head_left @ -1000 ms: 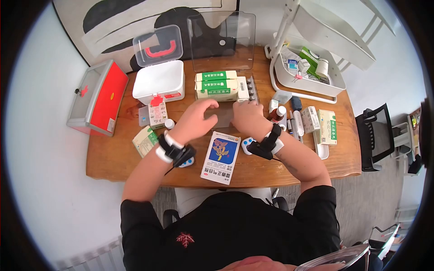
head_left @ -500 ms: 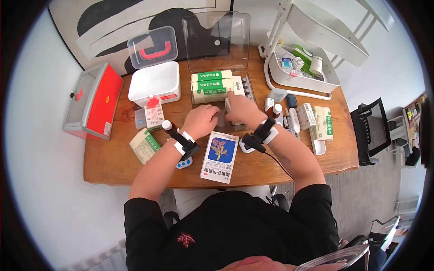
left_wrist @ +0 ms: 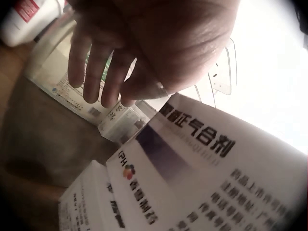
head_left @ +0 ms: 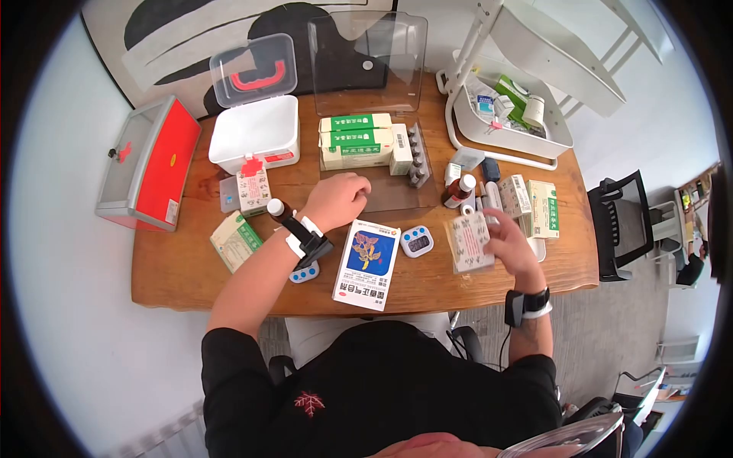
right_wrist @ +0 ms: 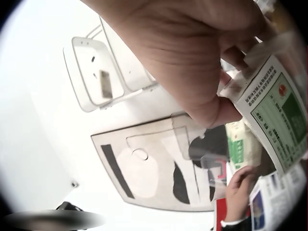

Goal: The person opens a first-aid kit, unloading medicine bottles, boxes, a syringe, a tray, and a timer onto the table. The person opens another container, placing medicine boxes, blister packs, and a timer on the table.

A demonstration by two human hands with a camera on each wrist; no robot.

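Note:
My right hand (head_left: 508, 243) grips a small patterned medicine box (head_left: 469, 243) by its right side, at the right front of the table. In the right wrist view, that medicine box (right_wrist: 281, 113) shows a green label, with the thumb on its near edge. My left hand (head_left: 336, 201) holds nothing; its fingers bend loosely at the front left of the clear case (head_left: 389, 198). That case stands with its lid up and bears green-and-cream medicine boxes (head_left: 357, 146), a narrow white box (head_left: 401, 150) and several small dark-topped pieces. A white carton (head_left: 366, 265) with a blue picture lies before the left hand.
A timer (head_left: 417, 242) lies between the carton and my right hand. Brown bottles (head_left: 460, 191) and more medicine boxes (head_left: 543, 208) stand at right. An open white box (head_left: 256, 133) and a red case (head_left: 164, 172) are at left. A white trolley (head_left: 504, 130) stands behind right.
My right hand has taken the patterned medicine box out of the clear case and carried it right and towards me. The left hand's spread fingers have drawn in; it stays near the case.

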